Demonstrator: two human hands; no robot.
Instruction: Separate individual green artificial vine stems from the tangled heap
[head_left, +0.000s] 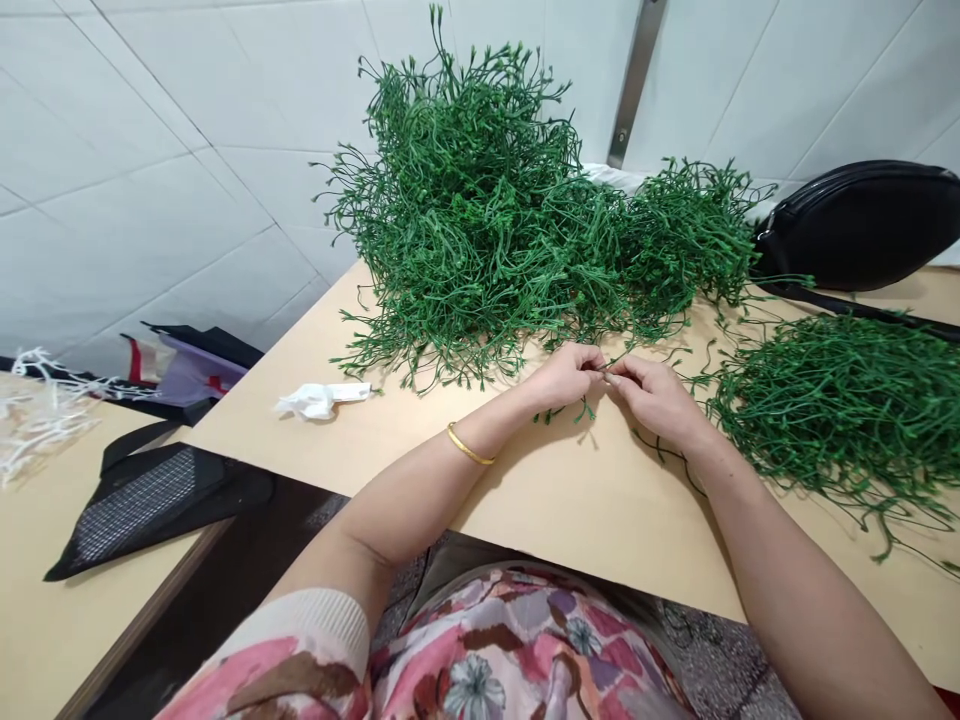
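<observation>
My left hand (568, 376) and my right hand (651, 397) meet over the table, fingertips close together. Both are closed in a pinch on a thin green artificial stem (609, 369). Small green tips poke out below my left hand, and dark stem ends trail under my right palm. Just beyond my hands rises a large heap of green artificial stems (480, 220), many with small forked tips. Right of my right forearm lies another pile of green stems (847, 410). What the fingertips do to the stem is too small to make out.
The tan table (480, 480) stands against a white tiled wall (247, 80). A crumpled white tissue (315, 400) lies at left, a black bag (870, 225) at back right. Left, a lower surface holds a black mesh pouch (142, 500) and white branching pieces (45, 420).
</observation>
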